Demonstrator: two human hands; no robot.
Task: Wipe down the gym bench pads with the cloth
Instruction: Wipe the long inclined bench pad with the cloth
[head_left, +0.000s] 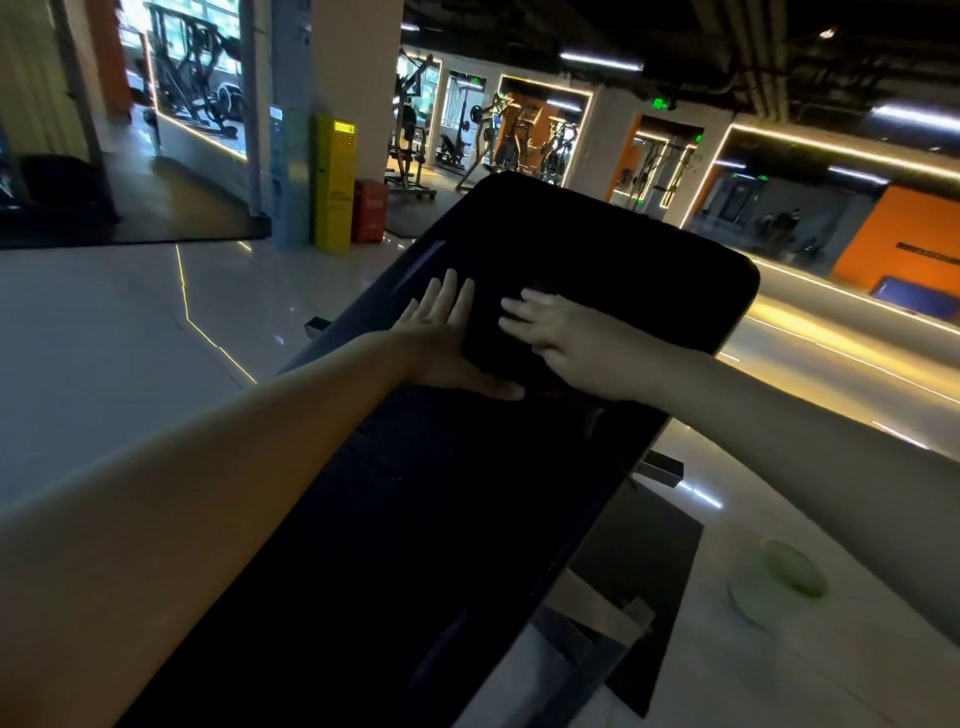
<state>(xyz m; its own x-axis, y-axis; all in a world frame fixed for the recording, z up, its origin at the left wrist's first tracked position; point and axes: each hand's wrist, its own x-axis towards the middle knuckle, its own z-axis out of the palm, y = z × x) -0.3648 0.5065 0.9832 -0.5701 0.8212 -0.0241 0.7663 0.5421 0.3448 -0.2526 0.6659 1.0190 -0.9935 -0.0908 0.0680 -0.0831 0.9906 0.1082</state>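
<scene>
2 bare forearms reach forward from the bottom corners over the near pad (441, 519), a long black bench surface that runs up the middle of the view. To its right, the bench's metal frame (597, 618) shows below the pad edge, standing on a dark floor mat (654, 566). A pale green disc (792, 569) lies on the glossy floor (104, 338) just past the mat.

Farther along, both hands meet where the near pad gives way to the far pad (597, 244), a wider black cushion with rounded corners. The cloth (493, 348) is dark and lies on the near end of that cushion; against the black pad its far edge is hard to make out. The left hand (441, 338) is flat, fingers straight and together along the cloth's left edge, thumb stretched along its near edge. The right hand (561, 338) rests palm down on top of the cloth, fingers spread and only slightly bent, gripping nothing.

Beyond the bench, a tall yellow cabinet (332, 182) and a lower red box (370, 210) stand at the foot of a white pillar (358, 78). Behind them are weight machines (519, 140) in lit bays, and an orange wall (898, 239) at far right.
</scene>
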